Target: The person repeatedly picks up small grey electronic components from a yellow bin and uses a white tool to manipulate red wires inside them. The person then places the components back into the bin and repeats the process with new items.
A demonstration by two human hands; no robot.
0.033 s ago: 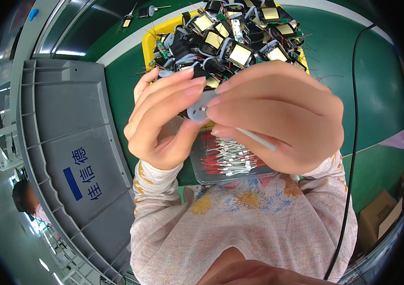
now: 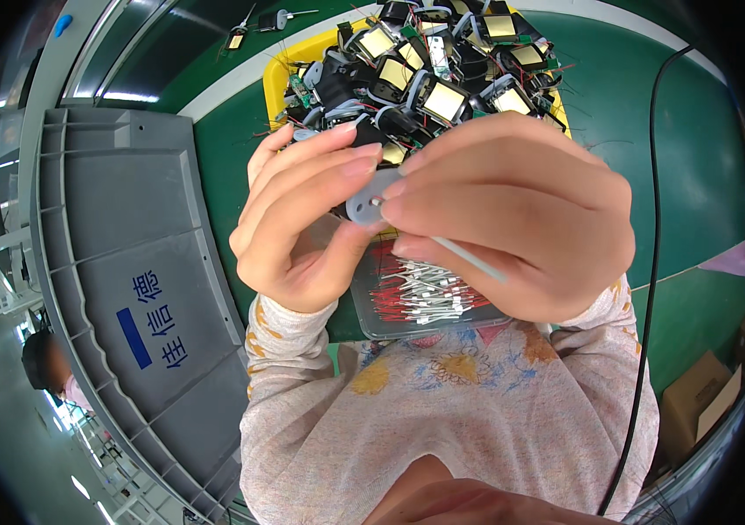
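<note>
My left hand [image 2: 298,214] is closed round a small black device with a rounded grey end piece [image 2: 360,208], which has small holes in its face. Between the fingers of my right hand [image 2: 512,206] is a thin white cable [image 2: 470,257]; its tail sticks out below them. The cable's pale tip meets one of the holes in the grey piece. How deep it sits cannot be made out, and my fingers cover most of the device. Under my hands lies a clear tray [image 2: 390,332] of red and white wire leads [image 2: 429,293].
A yellow bin [image 2: 274,87] beyond my hands is heaped with similar black devices [image 2: 442,101] trailing fine wires. Two pieces lie at the far left. A large grey crate [image 2: 140,227] stands left. A black cord [image 2: 657,175] hangs at right, near a cardboard box [image 2: 692,394].
</note>
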